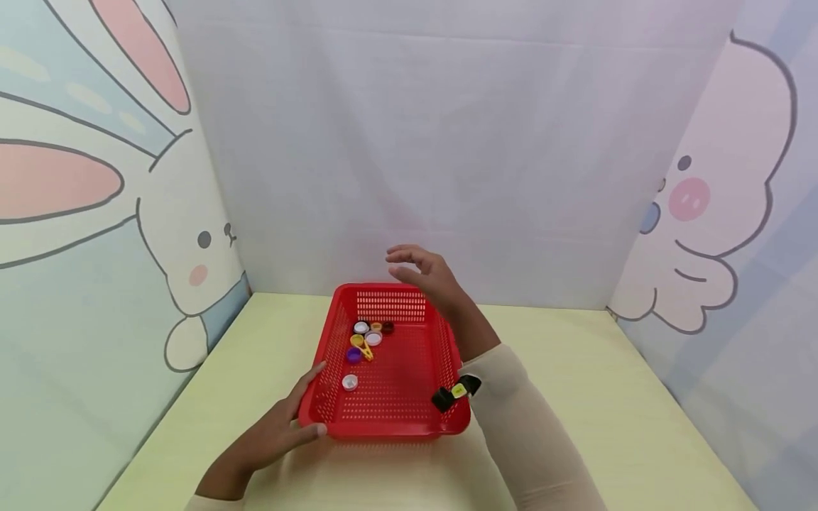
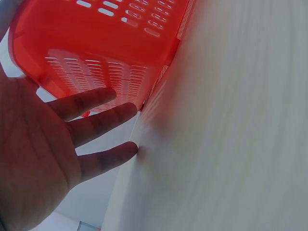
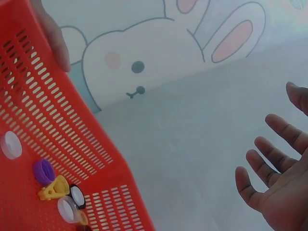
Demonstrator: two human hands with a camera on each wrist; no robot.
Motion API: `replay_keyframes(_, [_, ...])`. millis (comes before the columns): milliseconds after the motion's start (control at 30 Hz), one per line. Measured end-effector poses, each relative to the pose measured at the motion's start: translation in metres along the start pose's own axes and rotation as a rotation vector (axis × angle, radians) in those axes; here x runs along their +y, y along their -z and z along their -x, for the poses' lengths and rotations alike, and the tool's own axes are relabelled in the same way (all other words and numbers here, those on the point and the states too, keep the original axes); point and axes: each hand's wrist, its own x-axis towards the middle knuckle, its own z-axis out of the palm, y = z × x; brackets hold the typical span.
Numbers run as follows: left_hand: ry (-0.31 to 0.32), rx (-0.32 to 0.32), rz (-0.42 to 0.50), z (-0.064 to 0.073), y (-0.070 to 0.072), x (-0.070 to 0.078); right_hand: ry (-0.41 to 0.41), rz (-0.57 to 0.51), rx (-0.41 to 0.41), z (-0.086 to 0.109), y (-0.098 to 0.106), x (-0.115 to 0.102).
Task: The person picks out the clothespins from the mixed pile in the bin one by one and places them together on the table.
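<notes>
A red plastic basket (image 1: 402, 387) with slotted walls stands on the table. Small round caps lie along its left side: a white cap (image 1: 349, 382), a purple cap (image 1: 354, 355), a yellow cap (image 1: 356, 341) and several more toward the far wall. Among them is a yellow clip (image 3: 52, 193). My left hand (image 1: 275, 426) is at the basket's near left corner, thumb and fingers spread along its rim; in the left wrist view its palm (image 2: 33, 149) faces the basket wall. My right hand (image 1: 424, 273) hovers above the far right rim, fingers loosely bent, holding nothing.
The pale yellow table (image 1: 556, 369) extends on both sides of the basket. A white cloth (image 1: 434, 142) hangs behind it. Side panels with a cartoon rabbit (image 1: 185, 262) and another cartoon animal (image 1: 716, 213) flank the table. A black strap with a yellow-green piece (image 1: 459, 390) is on my right sleeve.
</notes>
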Motion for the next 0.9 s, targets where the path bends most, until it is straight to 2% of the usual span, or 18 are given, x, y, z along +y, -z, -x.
replay_keyframes(267, [-0.021, -0.007, 0.006, 0.001, -0.001, -0.004, -0.153, -0.155, -0.012, -0.016, -0.022, 0.025])
replay_keyframes(433, [-0.001, 0.006, 0.009, 0.002, -0.001, -0.002, -0.246, -0.207, 0.0, -0.021, -0.032, 0.04])
replay_keyframes(667, [-0.003, 0.002, 0.002, 0.003, 0.0, -0.002, -0.372, -0.137, -0.029, -0.023, -0.045, 0.061])
replay_keyframes(900, [0.025, 0.014, 0.004, 0.001, -0.002, -0.002, -0.45, -0.021, -0.142, -0.019, -0.048, 0.076])
